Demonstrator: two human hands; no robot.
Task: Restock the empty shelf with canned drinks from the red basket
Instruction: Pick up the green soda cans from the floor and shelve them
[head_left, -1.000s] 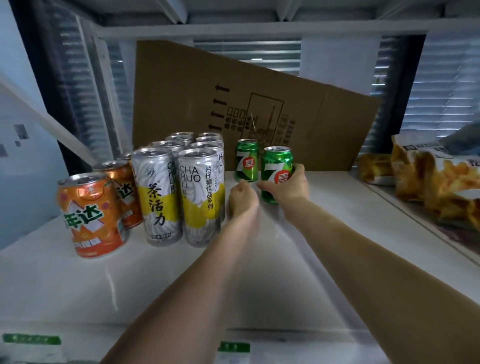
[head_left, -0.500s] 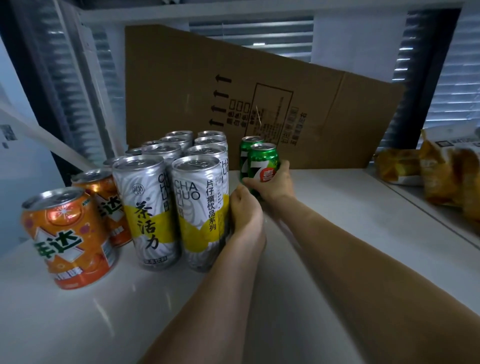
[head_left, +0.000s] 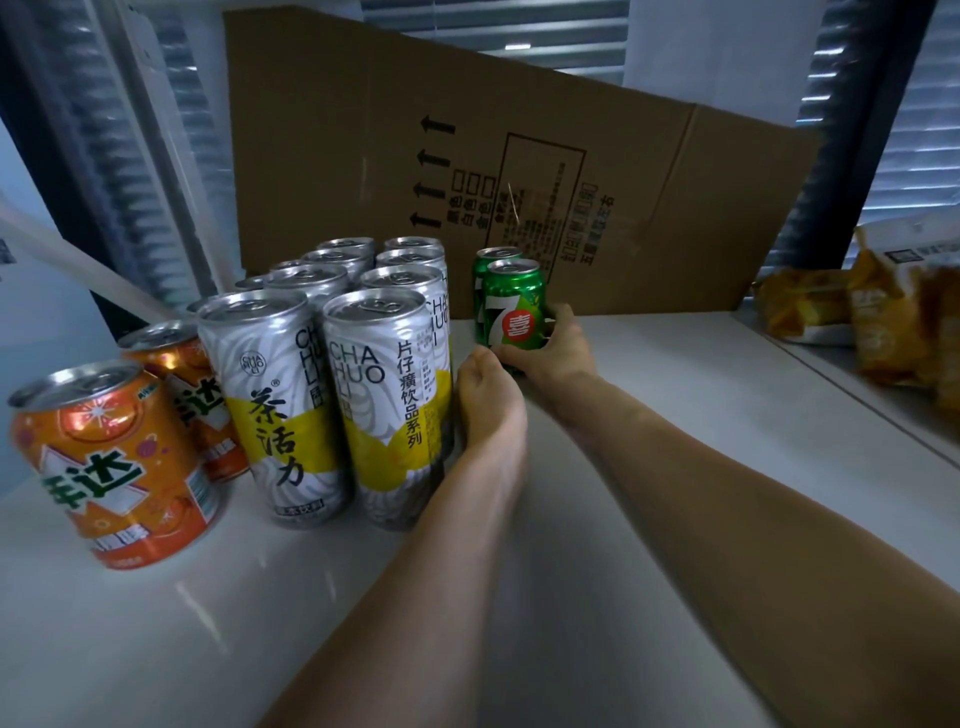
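Observation:
On the white shelf (head_left: 701, 415), my right hand (head_left: 556, 353) grips a green 7-Up can (head_left: 514, 306) from its right side. The can stands upright directly in front of a second green can (head_left: 491, 260) near the cardboard. My left hand (head_left: 488, 395) lies just left of it, fingers curled under and holding nothing, its side against the front right tall silver-and-yellow tea can (head_left: 387, 400). Several tea cans (head_left: 332, 270) stand in two rows. Two orange cans (head_left: 109, 467) stand at the far left. The red basket is out of view.
A flattened cardboard box (head_left: 519, 156) leans against the back of the shelf. Yellow snack bags (head_left: 883, 322) lie on the neighbouring shelf at right. Bare shelf surface stretches to the right of the green cans and in front of all the cans.
The view has moved closer to the shelf. My right hand has pushed the green can back until it lines up in front of the other green can. My left hand stayed beside the tea cans.

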